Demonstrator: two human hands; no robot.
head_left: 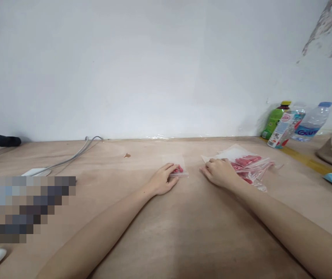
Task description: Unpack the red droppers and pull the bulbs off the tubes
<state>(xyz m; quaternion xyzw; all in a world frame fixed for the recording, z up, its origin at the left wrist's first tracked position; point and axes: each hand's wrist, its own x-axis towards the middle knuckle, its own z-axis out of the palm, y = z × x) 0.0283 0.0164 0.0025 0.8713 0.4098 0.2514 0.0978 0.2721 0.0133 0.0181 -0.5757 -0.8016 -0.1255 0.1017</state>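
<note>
While a curved black object (6,141) sits way out at 9 o'clock on the light brown wooden table (160,236), a thin grey cable (74,156) loops along nearer the middle, also around 9. Next is the left hand (163,179), just below centre at 6 o'clock, fingers stretched out and laid loosely over the edge of a small clear plastic zip bag (178,161) with red bits (179,169) in it, lying at 5. Right hand (220,173) is at 4, fingers curled down by a messy heap of clear plastic bags with red contents (249,164); can't tell if they're pinching anything. Heap's touching that hand, toward half past 3. Farther out near 3: a green bottle with a yellow cap (273,121), a white-and-red carton (283,130), then a clear blue-capped bottle (314,122).
</note>
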